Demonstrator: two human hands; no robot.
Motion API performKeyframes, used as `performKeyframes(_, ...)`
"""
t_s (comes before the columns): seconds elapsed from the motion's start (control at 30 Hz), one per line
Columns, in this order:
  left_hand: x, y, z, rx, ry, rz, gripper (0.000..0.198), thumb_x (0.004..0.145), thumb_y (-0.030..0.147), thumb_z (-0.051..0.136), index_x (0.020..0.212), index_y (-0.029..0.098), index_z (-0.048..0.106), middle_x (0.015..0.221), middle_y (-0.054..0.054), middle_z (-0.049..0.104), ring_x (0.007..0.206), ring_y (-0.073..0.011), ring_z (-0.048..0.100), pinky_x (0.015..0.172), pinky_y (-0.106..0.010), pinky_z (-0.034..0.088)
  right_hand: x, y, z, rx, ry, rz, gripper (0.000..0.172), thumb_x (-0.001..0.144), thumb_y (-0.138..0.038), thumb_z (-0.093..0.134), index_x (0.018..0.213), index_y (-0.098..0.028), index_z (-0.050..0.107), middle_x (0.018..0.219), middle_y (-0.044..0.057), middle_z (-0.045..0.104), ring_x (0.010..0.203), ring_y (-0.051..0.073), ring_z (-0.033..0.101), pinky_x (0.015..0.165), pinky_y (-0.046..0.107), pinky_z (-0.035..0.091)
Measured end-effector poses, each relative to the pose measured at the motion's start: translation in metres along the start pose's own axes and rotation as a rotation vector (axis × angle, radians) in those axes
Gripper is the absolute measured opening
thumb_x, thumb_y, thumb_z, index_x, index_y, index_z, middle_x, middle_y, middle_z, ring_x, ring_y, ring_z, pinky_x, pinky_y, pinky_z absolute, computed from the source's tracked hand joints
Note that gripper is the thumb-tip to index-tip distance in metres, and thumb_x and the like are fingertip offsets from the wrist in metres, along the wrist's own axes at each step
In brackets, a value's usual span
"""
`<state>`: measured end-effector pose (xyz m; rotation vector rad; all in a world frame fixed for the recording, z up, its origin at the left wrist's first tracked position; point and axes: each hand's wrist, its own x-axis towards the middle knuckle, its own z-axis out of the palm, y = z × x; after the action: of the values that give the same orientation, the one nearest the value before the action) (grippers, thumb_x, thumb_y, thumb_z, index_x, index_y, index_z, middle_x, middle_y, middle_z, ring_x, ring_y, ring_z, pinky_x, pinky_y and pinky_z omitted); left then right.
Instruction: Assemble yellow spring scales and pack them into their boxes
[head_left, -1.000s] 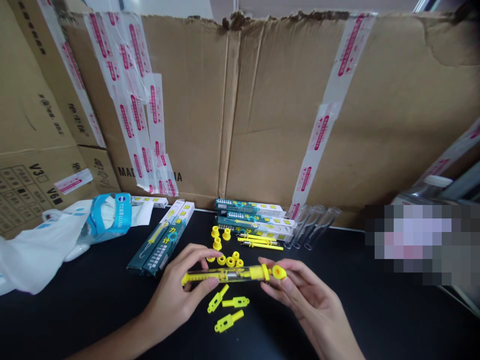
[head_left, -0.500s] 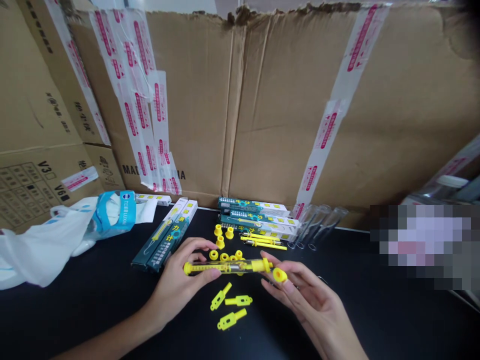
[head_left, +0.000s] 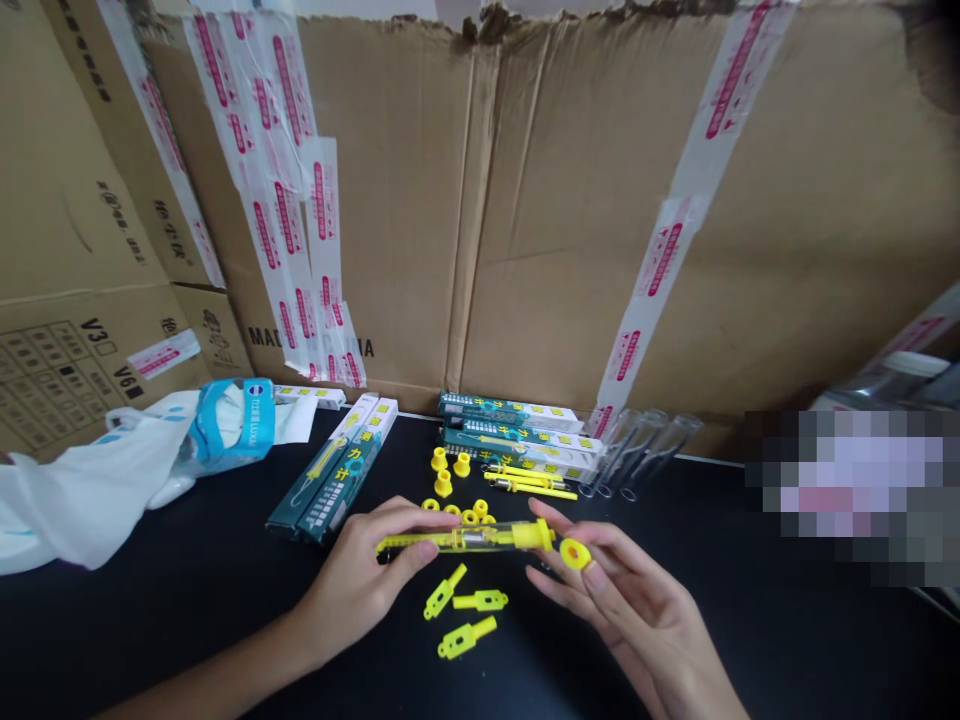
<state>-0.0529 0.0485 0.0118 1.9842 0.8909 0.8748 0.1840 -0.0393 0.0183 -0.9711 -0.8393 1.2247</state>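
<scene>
Against the far edge of the black tabletop [head_left: 810,630], a tall cardboard wall [head_left: 600,180] sets the limit; a second cardboard panel [head_left: 67,220] closes the left. Mid-table, our left hand [head_left: 367,570] grips a clear tube [head_left: 499,538] with yellow parts inside, held crosswise. Our right hand [head_left: 637,600] pinches a yellow ring [head_left: 575,554] between thumb and finger, just beside the tube's flanged yellow end. Black surface runs rightward from that hand and toward us; three yellow paddle pieces [head_left: 467,638] lie near, between the forearms. Behind the tube it is tighter: yellow bushings [head_left: 443,485], yellow spring rods [head_left: 534,488], green-and-white boxes [head_left: 334,470], slanted empty tubes [head_left: 645,455].

Hard to read: the tube's left end sits partly behind our left fingers, and the tube covers parts of the nearer bushings, so we give no count. We cannot tell whether the right fingertips touch the tube. The white bag [head_left: 90,500] is cut off at left; a pixelated patch hides the far right.
</scene>
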Motion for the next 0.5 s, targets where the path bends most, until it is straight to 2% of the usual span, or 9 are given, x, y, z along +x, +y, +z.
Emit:
performKeyframes(0.1, 0.0, 0.001, -0.002, -0.018, 0.003, -0.015, 0.026, 0.094, 0.03, 0.056, 0.109, 0.025, 0.076, 0.104, -0.005, 0.074, 0.098, -0.0223, 0.069, 0.088, -0.031, 0.051, 0.003, 0.003, -0.006, -0.077, 0.019, -0.051, 0.019, 0.085, -0.041, 0.075, 0.095, -0.026, 0.075, 0.133, 0.01, 0.069, 0.118, 0.031, 0.066, 0.096, 0.044, 0.059)
performKeyframes(0.17, 0.0, 0.001, -0.003, -0.031, 0.007, -0.019, 0.026, 0.094, 0.03, 0.056, 0.109, 0.026, 0.076, 0.103, -0.005, 0.074, 0.097, -0.0226, 0.069, 0.088, -0.032, 0.051, 0.006, 0.005, -0.012, -0.173, 0.043, -0.086, 0.021, 0.086, -0.042, 0.074, 0.098, -0.026, 0.075, 0.127, 0.01, 0.072, 0.106, 0.029, 0.072, 0.091, 0.04, 0.061)
performKeyframes(0.3, 0.001, -0.001, -0.004, -0.021, 0.029, -0.014, 0.025, 0.093, 0.031, 0.057, 0.107, 0.027, 0.077, 0.101, -0.005, 0.072, 0.094, -0.0222, 0.068, 0.086, -0.033, 0.051, 0.01, 0.003, -0.02, -0.44, 0.104, -0.215, 0.023, 0.084, -0.042, 0.074, 0.099, -0.025, 0.076, 0.1, 0.007, 0.079, 0.077, 0.021, 0.074, 0.072, 0.026, 0.063)
performKeyframes(0.4, 0.001, -0.002, -0.003, 0.008, 0.038, -0.005, 0.025, 0.093, 0.03, 0.056, 0.107, 0.028, 0.077, 0.098, -0.005, 0.071, 0.093, -0.022, 0.067, 0.085, -0.032, 0.051, 0.008, 0.003, -0.02, -0.555, 0.106, -0.32, 0.019, 0.085, -0.039, 0.073, 0.099, -0.026, 0.076, 0.093, 0.005, 0.078, 0.081, 0.021, 0.074, 0.069, 0.021, 0.062)
performKeyframes(0.5, 0.002, -0.003, -0.002, 0.026, 0.043, 0.002, 0.025, 0.093, 0.03, 0.057, 0.107, 0.028, 0.077, 0.097, -0.005, 0.071, 0.093, -0.0217, 0.067, 0.085, -0.032, 0.051, 0.006, 0.005, -0.019, -0.61, 0.084, -0.366, 0.017, 0.088, -0.036, 0.07, 0.101, -0.027, 0.076, 0.1, 0.005, 0.079, 0.091, 0.023, 0.075, 0.079, 0.024, 0.062)
